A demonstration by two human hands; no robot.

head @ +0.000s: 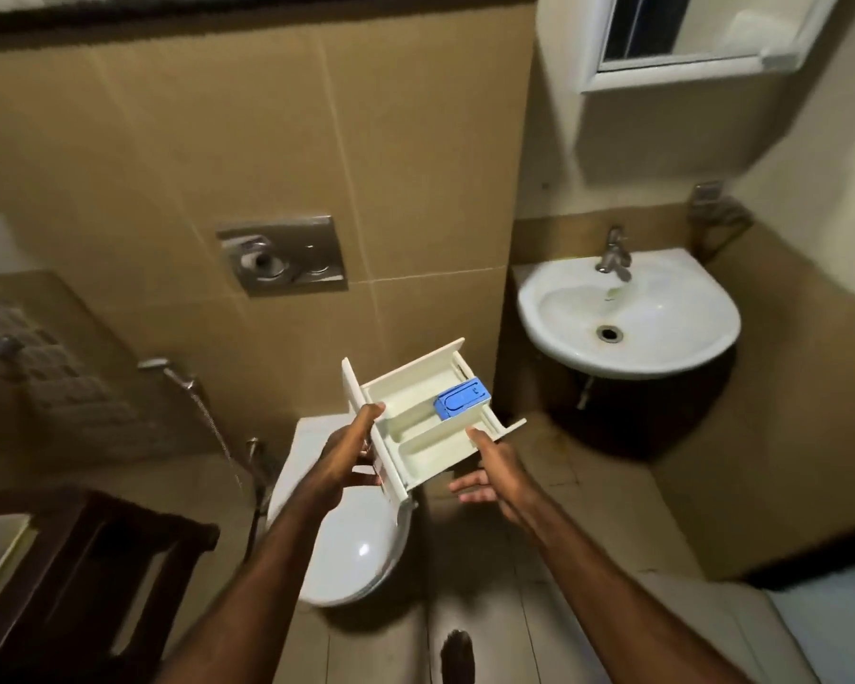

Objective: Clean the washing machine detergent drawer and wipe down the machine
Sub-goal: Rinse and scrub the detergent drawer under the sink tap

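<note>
Dim tan-tiled bathroom: toilet (346,530), corner sink (628,313), small window (687,32).

Both arms extended forward; left hand (347,454) grips, thumb up top; right hand (489,469) palm-up, fingers loosely spread

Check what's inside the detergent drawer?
Inside the detergent drawer: a blue insert in the far compartment; the other compartments look empty. The left hand grips the front panel, the right hand touches the side wall. The underside is hidden.

Dim, warm light throughout, with soft blur and wide-angle bending toward the edges.
</note>
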